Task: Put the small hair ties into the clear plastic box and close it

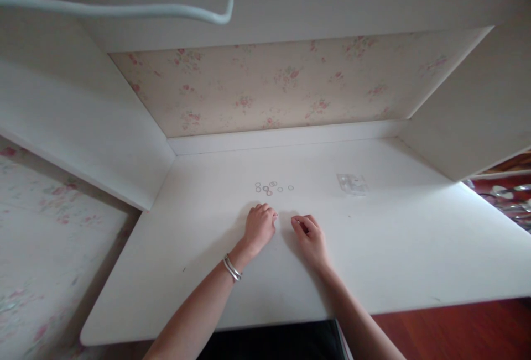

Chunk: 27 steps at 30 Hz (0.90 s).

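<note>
Left hand (pixel 259 226) curled loosely, knuckles up, fingertips tucked against the desk top (pixel 199 271), gripping nothing visible; a silver bangle (pixel 232 267) round its wrist. Right hand (pixel 309 235) just beside it, also resting on the surface, thumb and forefinger drawn together as if pinching something tiny, though too small to tell whether anything sits between them. Both hands near the middle of the surface, a narrow gap between them, forearms coming in over the near edge. Just beyond the left hand's knuckles, toward the back edge, a scatter of small metal rings (pixel 271 187), lying flat, some touching or overlapping at the left of the cluster, two lying singly toward the right. Cluster strung out left to right, its long axis roughly parallel to the back edge; the rings themselves round, so pointing no way in particular. Further right, well apart from rings and hands, a small clear plastic bag (pixel 352 183) lying flat, closer to the back right corner. Surface white, matt, faintly smudged, set in an alcove: white side panels left and right, a low white ledge along the back edge, floral wallpaper (pixel 282 86) above that ledge. White cable (pixel 124 10) looping across the top left. Reddish wood floor (pixel 456 327) below the near right corner; flowered fabric off the left edge.
</note>
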Motion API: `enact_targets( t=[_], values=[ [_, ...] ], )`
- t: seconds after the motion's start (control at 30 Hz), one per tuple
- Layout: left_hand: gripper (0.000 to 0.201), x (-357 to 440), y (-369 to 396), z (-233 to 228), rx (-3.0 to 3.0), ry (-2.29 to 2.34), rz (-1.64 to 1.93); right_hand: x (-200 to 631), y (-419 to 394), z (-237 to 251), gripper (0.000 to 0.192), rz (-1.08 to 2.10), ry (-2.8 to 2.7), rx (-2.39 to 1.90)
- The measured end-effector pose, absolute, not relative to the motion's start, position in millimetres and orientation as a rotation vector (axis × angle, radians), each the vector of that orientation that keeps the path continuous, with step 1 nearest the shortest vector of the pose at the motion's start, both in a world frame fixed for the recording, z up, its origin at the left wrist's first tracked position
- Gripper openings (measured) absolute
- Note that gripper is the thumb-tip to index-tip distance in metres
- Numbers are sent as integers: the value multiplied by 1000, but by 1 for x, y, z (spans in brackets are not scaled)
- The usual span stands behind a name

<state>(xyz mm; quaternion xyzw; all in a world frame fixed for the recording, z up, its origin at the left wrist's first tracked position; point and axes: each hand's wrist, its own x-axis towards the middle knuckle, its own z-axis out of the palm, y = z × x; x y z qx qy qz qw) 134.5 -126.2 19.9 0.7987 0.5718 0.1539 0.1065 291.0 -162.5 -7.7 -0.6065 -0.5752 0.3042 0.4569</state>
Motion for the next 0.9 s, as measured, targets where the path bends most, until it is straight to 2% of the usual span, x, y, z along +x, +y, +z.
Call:
enact_targets(
  t=[0.4,0.9],
  values=[
    [16,96,-144,29,2224,1695,564,291,-161,-6,33,784,-1426,-1496],
    [21,98,-158,25,2293,1678,490,290,-163,-5,33,772,-1448,-1525]
  ],
)
